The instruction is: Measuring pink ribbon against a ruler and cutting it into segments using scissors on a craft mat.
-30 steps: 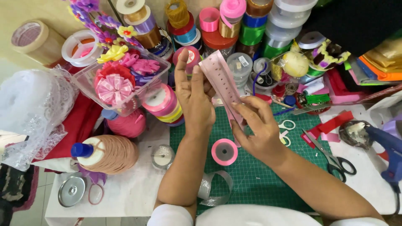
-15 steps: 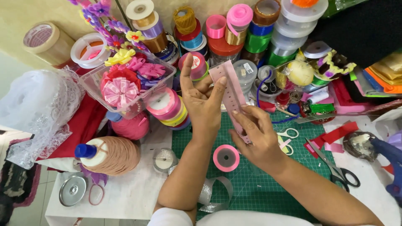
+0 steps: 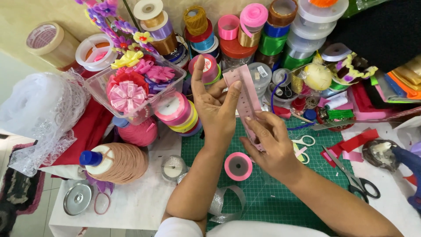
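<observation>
Ribbon strip (image 3: pixel 245 94) steeper than before, both hands' grip unchanged

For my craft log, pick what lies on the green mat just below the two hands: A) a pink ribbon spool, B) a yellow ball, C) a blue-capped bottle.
A: the pink ribbon spool lies flat on the green mat, just below the left hand and right hand.

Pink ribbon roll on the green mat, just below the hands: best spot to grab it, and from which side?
Grip the pink ribbon roll across its outer rim, coming straight down from above. It lies flat on the green cutting mat with its round core hole facing up, so fingers can pinch opposite sides of the rim. The near side looks freest; the right hand is just beyond it and the left hand farther up.
</observation>
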